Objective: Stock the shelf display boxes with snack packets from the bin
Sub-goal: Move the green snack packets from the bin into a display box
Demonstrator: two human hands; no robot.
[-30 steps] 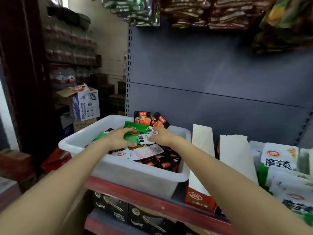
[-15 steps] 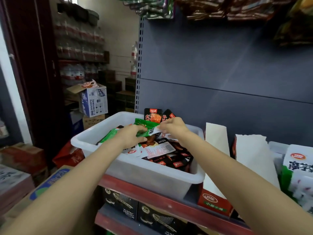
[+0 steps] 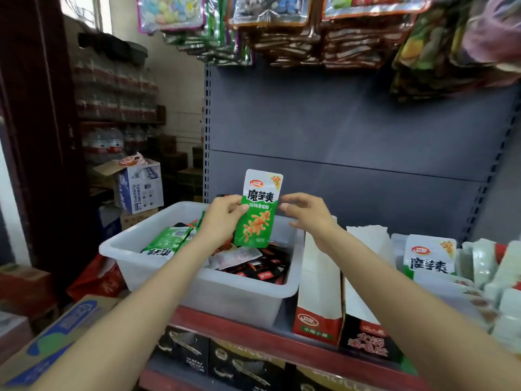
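A white plastic bin (image 3: 110, 245) sits on the red-edged shelf and holds green packets (image 3: 166, 241) at the left and several black-and-red packets (image 3: 263, 270) at the right. Above the bin, my left hand (image 3: 224, 218) pinches the left edge of one green-and-white snack packet (image 3: 259, 210) and holds it upright, face towards me. My right hand (image 3: 308, 214) hovers at the packet's right edge with relaxed fingers, holding nothing. Right of the bin stand an open red-and-white display box (image 3: 317, 280) and a dark display box (image 3: 363, 344).
Further right on the shelf lie more white-and-green packets (image 3: 428, 259) in display boxes. Bags of snacks (image 3: 284, 38) hang overhead from the grey back panel. Cardboard cartons (image 3: 141, 184) and stacked bottles stand at the left; black boxes (image 3: 186, 348) fill the shelf below.
Both hands were down in the bin on a green packet. The left hand has lifted that packet upright above the bin, and the right hand has come off it.
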